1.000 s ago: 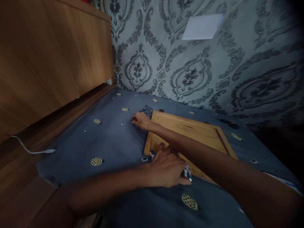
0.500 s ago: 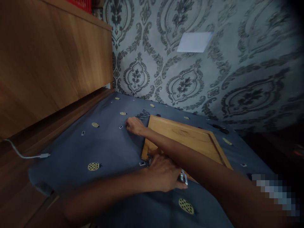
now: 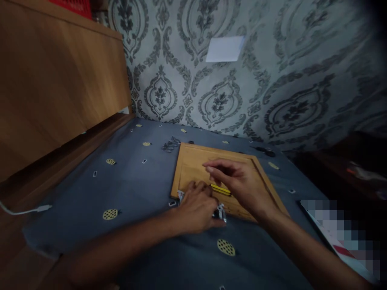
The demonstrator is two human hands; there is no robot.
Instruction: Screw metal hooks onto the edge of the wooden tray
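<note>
A wooden panel (image 3: 193,165) with a raised frame lies flat on a blue patterned cloth (image 3: 136,189). My left hand (image 3: 195,207) rests with curled fingers on the panel's near edge, over a metal hinge (image 3: 220,212). Just above the panel's middle hovers my right hand (image 3: 238,181), its fingers pinched together; what they hold is too small to make out. A yellow and black tool (image 3: 220,189) lies between the two hands; whether either hand grips it is unclear.
A heap of metal hardware (image 3: 170,146) sits by the panel's far left corner. A wooden cabinet (image 3: 60,76) stands on the left and a patterned wall behind. A white cable (image 3: 33,209) lies at the left edge, and a dark tool (image 3: 266,152) at the far right.
My right hand has drawn back from the cloth near the hardware heap to above the panel's middle. The left hand stayed on the hinge. The yellow tool now shows.
</note>
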